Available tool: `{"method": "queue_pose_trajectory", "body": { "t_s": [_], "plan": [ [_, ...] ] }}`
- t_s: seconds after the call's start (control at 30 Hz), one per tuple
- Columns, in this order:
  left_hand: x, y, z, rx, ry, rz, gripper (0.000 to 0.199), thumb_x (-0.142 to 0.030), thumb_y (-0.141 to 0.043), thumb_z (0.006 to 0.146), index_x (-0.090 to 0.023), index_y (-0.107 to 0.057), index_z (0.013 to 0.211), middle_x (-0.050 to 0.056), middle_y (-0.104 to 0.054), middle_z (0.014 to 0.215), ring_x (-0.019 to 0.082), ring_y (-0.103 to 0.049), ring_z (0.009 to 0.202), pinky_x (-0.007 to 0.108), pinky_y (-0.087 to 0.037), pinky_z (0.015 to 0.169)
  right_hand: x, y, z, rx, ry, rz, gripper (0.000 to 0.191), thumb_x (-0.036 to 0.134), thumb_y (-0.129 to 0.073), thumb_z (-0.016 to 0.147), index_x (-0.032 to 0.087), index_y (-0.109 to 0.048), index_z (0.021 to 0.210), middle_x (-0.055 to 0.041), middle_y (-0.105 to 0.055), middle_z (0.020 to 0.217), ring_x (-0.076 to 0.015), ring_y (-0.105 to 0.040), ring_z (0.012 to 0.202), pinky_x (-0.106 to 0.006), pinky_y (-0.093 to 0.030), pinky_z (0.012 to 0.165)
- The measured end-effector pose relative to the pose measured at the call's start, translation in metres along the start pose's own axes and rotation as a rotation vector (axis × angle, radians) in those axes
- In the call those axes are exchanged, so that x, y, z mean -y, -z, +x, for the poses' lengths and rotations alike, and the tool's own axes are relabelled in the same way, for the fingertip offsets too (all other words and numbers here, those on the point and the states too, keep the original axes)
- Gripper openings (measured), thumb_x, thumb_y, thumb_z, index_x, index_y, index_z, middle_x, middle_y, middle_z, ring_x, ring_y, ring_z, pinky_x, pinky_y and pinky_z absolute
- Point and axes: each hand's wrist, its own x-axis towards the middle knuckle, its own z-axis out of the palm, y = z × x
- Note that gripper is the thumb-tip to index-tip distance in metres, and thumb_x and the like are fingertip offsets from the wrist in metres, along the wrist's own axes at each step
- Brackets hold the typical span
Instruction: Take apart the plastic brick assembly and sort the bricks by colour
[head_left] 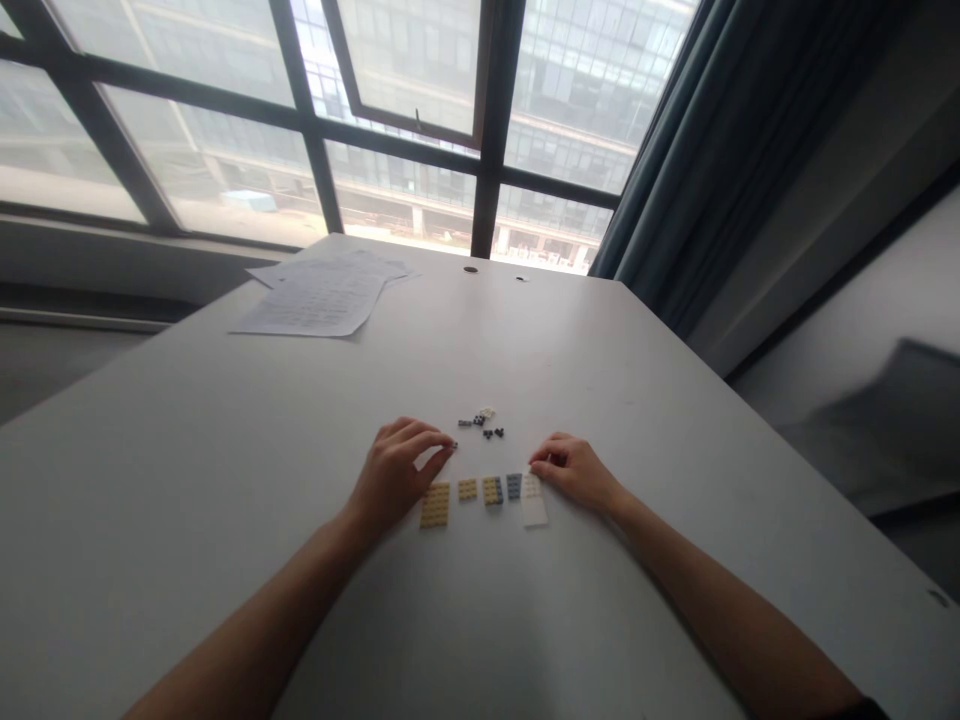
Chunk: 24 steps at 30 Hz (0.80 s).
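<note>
My left hand (394, 465) pinches a small dark toy-brick piece (454, 445) between thumb and forefinger, just over the table. Below it lies a tan studded plate (435, 506), partly behind the thumb. To its right, in a row, are a small tan brick (467, 489), a tan and blue-grey brick (491, 491), a blue-grey brick (514, 486) and a white plate (535, 505) with studs on its far half. My right hand (574, 470) has its fingers curled closed at the white plate's far right corner; whether they grip anything is hidden.
Beyond the row lie several small dark pieces (489, 433), a grey piece (465, 423) and a pale piece (487, 412). Printed papers (315, 300) spread over the far left of the white table (585, 360). Windows and a dark curtain (690, 180) stand behind it.
</note>
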Motion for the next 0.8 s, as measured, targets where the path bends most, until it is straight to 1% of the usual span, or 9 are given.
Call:
{"method": "queue_pose_trajectory", "body": {
  "t_s": [0.2, 0.3, 0.4, 0.5, 0.57, 0.63, 0.7, 0.8],
  "plan": [
    [0.002, 0.001, -0.001, -0.001, 0.036, 0.002, 0.013, -0.027, -0.058, 0.085, -0.021, -0.070, 0.084, 0.004, -0.071, 0.085, 0.018, -0.060, 0.083, 0.034, -0.045, 0.080, 0.000, 0.002, 0.000, -0.017, -0.028, 0.007, 0.011, 0.024, -0.064, 0.079, 0.018, -0.073, 0.081, -0.0019, -0.062, 0.080, -0.0107, -0.051, 0.065, -0.024, -0.041, 0.065],
    [0.002, 0.001, -0.001, -0.009, 0.064, 0.012, 0.014, -0.027, -0.057, 0.085, -0.021, -0.070, 0.084, 0.004, -0.071, 0.085, 0.019, -0.060, 0.083, 0.035, -0.045, 0.081, -0.005, 0.004, 0.008, -0.051, -0.038, -0.004, 0.013, 0.025, -0.063, 0.080, 0.017, -0.072, 0.085, -0.0019, -0.062, 0.081, -0.0106, -0.052, 0.064, -0.025, -0.043, 0.066],
    [0.003, 0.000, -0.001, -0.015, 0.087, 0.017, 0.014, -0.027, -0.056, 0.085, -0.021, -0.070, 0.083, 0.004, -0.071, 0.085, 0.019, -0.060, 0.084, 0.035, -0.044, 0.081, -0.008, 0.004, 0.026, -0.069, -0.005, -0.042, 0.017, 0.024, -0.063, 0.079, 0.018, -0.071, 0.093, -0.0024, -0.064, 0.085, -0.0112, -0.054, 0.067, -0.026, -0.045, 0.071],
    [0.004, 0.000, -0.002, -0.008, 0.099, 0.021, 0.015, -0.027, -0.056, 0.085, -0.021, -0.070, 0.083, 0.004, -0.071, 0.085, 0.020, -0.061, 0.084, 0.036, -0.044, 0.081, -0.004, 0.000, 0.051, -0.083, 0.067, -0.102, 0.027, 0.019, -0.061, 0.080, 0.019, -0.068, 0.106, -0.0043, -0.065, 0.097, -0.0119, -0.057, 0.073, -0.028, -0.046, 0.078],
    [0.004, 0.000, -0.002, 0.001, 0.104, 0.026, 0.015, -0.028, -0.056, 0.086, -0.021, -0.069, 0.083, 0.004, -0.071, 0.085, 0.020, -0.060, 0.084, 0.036, -0.044, 0.081, 0.002, -0.005, 0.068, -0.064, 0.136, -0.145, 0.034, 0.014, -0.059, 0.081, 0.021, -0.065, 0.114, -0.0057, -0.065, 0.108, -0.0136, -0.059, 0.082, -0.031, -0.046, 0.085],
    [0.004, 0.000, -0.003, 0.010, 0.109, 0.032, 0.015, -0.028, -0.056, 0.086, -0.021, -0.069, 0.083, 0.004, -0.070, 0.085, 0.020, -0.060, 0.084, 0.036, -0.044, 0.081, 0.009, -0.011, 0.083, -0.015, 0.216, -0.199, 0.040, 0.009, -0.056, 0.082, 0.022, -0.062, 0.119, -0.0059, -0.064, 0.116, -0.0164, -0.058, 0.097, -0.033, -0.043, 0.093],
    [0.003, 0.000, -0.003, 0.015, 0.116, 0.038, 0.015, -0.027, -0.055, 0.086, -0.021, -0.069, 0.083, 0.004, -0.070, 0.085, 0.019, -0.060, 0.084, 0.036, -0.043, 0.081, 0.013, -0.018, 0.096, 0.050, 0.286, -0.257, 0.040, 0.007, -0.054, 0.083, 0.022, -0.062, 0.119, -0.0060, -0.065, 0.116, -0.0185, -0.056, 0.105, -0.034, -0.040, 0.097],
    [0.003, 0.001, -0.003, 0.013, 0.118, 0.033, 0.015, -0.027, -0.056, 0.086, -0.021, -0.069, 0.083, 0.003, -0.071, 0.085, 0.019, -0.060, 0.084, 0.036, -0.043, 0.081, 0.014, -0.025, 0.107, 0.107, 0.323, -0.314, 0.033, 0.007, -0.053, 0.084, 0.021, -0.067, 0.111, -0.0067, -0.068, 0.108, -0.0194, -0.057, 0.102, -0.034, -0.040, 0.095]
  ]
}}
